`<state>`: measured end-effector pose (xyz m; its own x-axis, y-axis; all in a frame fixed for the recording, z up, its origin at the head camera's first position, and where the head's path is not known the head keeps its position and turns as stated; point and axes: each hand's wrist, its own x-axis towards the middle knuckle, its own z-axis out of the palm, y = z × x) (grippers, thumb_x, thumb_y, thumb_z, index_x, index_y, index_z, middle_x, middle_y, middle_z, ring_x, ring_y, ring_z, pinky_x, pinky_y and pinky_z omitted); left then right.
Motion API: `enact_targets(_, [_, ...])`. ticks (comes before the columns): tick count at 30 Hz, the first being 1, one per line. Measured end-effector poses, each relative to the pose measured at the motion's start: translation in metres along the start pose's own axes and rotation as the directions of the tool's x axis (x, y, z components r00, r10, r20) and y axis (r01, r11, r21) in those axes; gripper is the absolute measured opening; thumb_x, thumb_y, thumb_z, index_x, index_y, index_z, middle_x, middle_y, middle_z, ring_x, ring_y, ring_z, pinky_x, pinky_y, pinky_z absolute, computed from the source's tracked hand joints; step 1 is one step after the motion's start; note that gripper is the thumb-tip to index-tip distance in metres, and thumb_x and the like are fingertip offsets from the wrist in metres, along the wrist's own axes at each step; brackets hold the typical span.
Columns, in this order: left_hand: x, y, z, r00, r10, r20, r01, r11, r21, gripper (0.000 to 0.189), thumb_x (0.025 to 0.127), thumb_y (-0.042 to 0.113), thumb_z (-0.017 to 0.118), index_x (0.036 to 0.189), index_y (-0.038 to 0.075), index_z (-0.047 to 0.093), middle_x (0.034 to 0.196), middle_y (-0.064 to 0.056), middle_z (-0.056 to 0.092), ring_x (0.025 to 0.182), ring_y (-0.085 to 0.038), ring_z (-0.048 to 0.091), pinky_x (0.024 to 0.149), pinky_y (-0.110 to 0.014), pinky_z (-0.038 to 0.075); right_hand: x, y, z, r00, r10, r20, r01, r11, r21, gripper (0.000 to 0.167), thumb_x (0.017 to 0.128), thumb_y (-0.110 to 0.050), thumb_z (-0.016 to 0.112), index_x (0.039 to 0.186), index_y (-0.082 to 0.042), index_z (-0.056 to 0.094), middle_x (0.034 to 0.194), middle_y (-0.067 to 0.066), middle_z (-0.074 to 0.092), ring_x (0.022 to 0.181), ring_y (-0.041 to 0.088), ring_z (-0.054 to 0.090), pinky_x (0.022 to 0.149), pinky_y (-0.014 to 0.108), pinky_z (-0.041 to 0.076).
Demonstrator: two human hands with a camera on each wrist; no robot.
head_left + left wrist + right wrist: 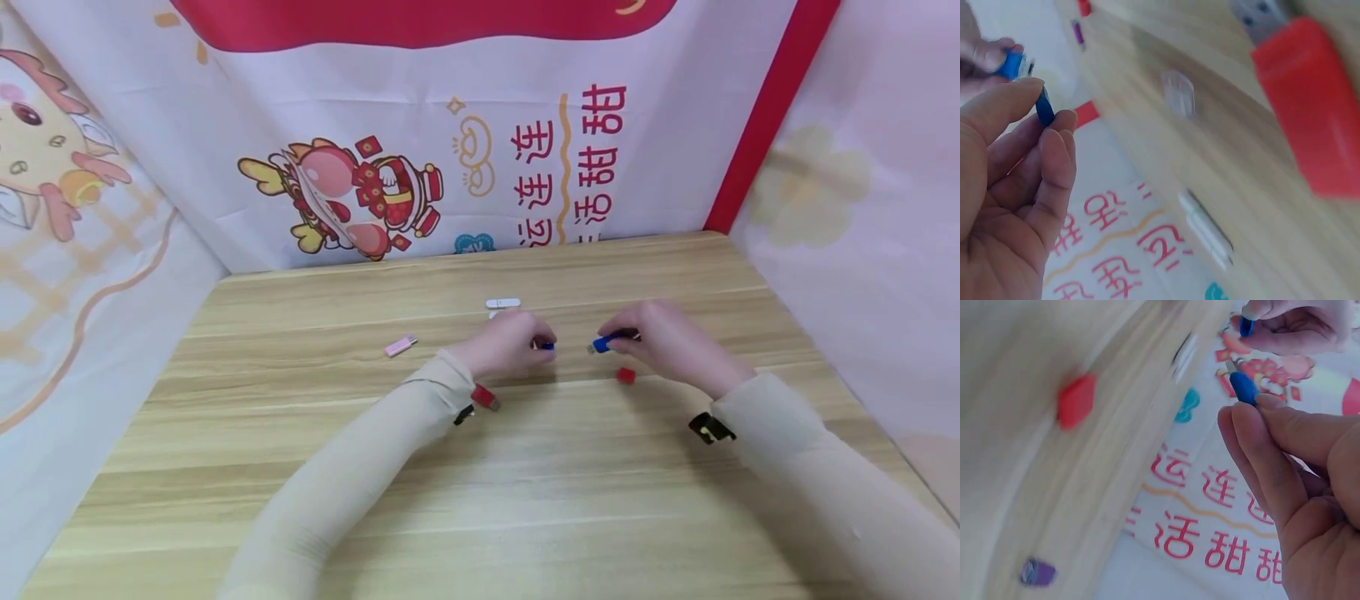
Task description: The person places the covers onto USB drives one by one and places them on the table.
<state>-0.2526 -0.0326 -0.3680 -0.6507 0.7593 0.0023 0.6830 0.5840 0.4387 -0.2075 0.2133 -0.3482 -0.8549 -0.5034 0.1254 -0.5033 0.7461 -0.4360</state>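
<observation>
My left hand pinches a small blue cap between thumb and fingertips. Across a short gap, my right hand grips a blue USB stick by its rear end. Its bare metal plug points left toward the cap, and both pieces are held above the table. Beneath the left wrist lies a red USB stick with its plug exposed. A red cap rests on the wood just below the right hand.
A pink USB stick lies left of the hands, and a white one behind the left hand. The left wrist view shows a clear cap; the right wrist view, a small purple piece. Printed cloth walls the wooden table.
</observation>
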Motion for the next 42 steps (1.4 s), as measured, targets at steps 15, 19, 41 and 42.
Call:
enact_targets(15, [-0.082, 0.017, -0.02, 0.872, 0.386, -0.302, -0.32, 0.915, 0.245, 0.023, 0.087, 0.015, 0.078, 0.105, 0.003, 0.074, 0.099, -0.005, 0.072, 0.09, -0.014, 0.066, 0.082, -0.023, 0.053, -0.029, -0.055, 0.011, 0.992, 0.108, -0.064, -0.084, 0.952, 0.293, 0.013, 0.088, -0.014, 0.076, 0.101, -0.013, 0.076, 0.09, -0.003, 0.073, 0.076, 0.012, 0.067, 0.067, 0.027, 0.057])
enact_targets(19, [-0.095, 0.023, -0.02, 0.818, 0.449, -0.359, -0.365, 0.888, 0.278, 0.023, 0.084, 0.014, 0.081, 0.103, 0.002, 0.075, 0.097, -0.005, 0.072, 0.089, -0.014, 0.066, 0.082, -0.021, 0.053, -0.034, -0.068, 0.012, 0.991, 0.123, -0.047, -0.091, 0.901, 0.425, 0.014, 0.089, -0.013, 0.075, 0.103, -0.01, 0.075, 0.089, -0.001, 0.073, 0.077, 0.015, 0.071, 0.07, 0.027, 0.059])
enact_targets(41, [-0.125, 0.054, -0.025, 0.725, 0.525, -0.446, -0.4, 0.848, 0.348, 0.028, 0.082, 0.013, 0.082, 0.105, 0.0, 0.074, 0.1, -0.008, 0.073, 0.089, -0.016, 0.067, 0.08, -0.021, 0.054, -0.042, -0.11, 0.015, 0.988, 0.057, -0.143, 0.034, 0.823, 0.567, 0.016, 0.087, -0.006, 0.075, 0.102, -0.003, 0.075, 0.089, 0.002, 0.074, 0.074, 0.012, 0.072, 0.066, 0.028, 0.059])
enact_targets(42, [-0.125, 0.054, -0.025, 0.721, 0.527, -0.45, -0.401, 0.847, 0.348, 0.028, 0.082, 0.013, 0.083, 0.106, 0.0, 0.074, 0.1, -0.008, 0.073, 0.088, -0.017, 0.067, 0.08, -0.021, 0.054, -0.042, -0.11, 0.015, 0.988, 0.057, -0.141, 0.033, 0.823, 0.567, 0.016, 0.087, -0.006, 0.075, 0.102, -0.003, 0.075, 0.09, 0.002, 0.074, 0.074, 0.012, 0.072, 0.066, 0.028, 0.059])
